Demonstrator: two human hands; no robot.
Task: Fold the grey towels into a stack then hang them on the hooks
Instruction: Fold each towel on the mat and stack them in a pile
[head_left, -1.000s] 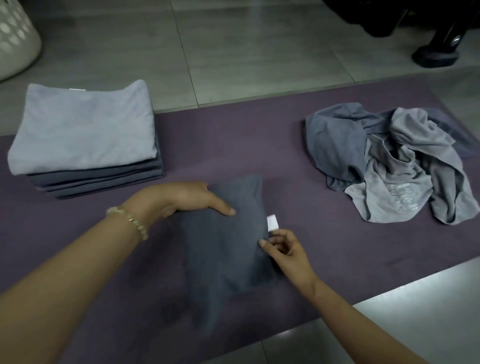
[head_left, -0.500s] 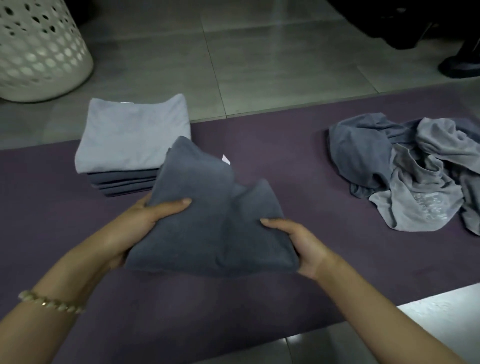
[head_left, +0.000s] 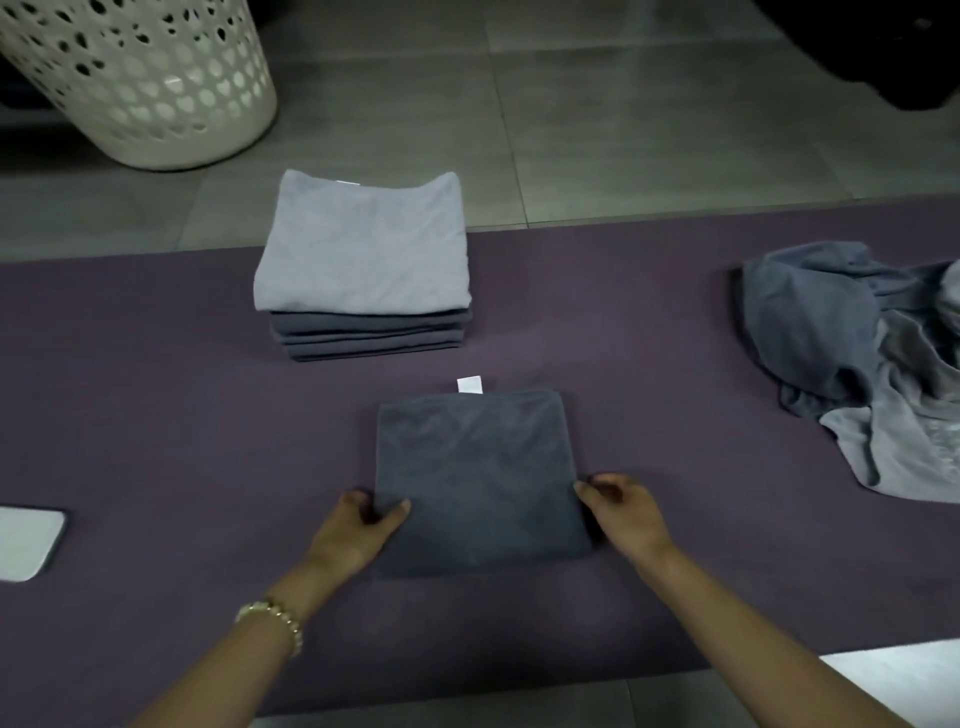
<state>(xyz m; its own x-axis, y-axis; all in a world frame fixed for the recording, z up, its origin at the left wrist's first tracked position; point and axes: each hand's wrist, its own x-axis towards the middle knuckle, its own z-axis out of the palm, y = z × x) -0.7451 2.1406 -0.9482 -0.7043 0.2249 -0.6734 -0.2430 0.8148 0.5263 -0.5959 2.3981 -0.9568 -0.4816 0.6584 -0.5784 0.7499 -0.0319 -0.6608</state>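
Item one, as we log it: a dark grey folded towel (head_left: 475, 478), flat on the purple mat (head_left: 156, 415), lying between our two hands and reaching away from them. We count it close to square, a little longer from near to far. Its far edge carries a white label (head_left: 469, 384) that points toward the stack of folded towels (head_left: 363, 270), which sits apart from it, further up the mat and slightly to the left. Our left hand (head_left: 363, 530) is at the near left edge, thumb laid on top of the cloth and the other fingers tucked at the side, pinching that edge. A beaded bracelet (head_left: 275, 618) is on that wrist. Our right hand (head_left: 623, 514) is at the near right edge, its fingers curled in and gripping the cloth there. Item two: a loose heap of unfolded towels (head_left: 857, 364), light and dark grey, well off to the right on the mat. Item three: a white perforated laundry basket (head_left: 140, 83) on the tiled floor (head_left: 623, 130) beyond the mat.
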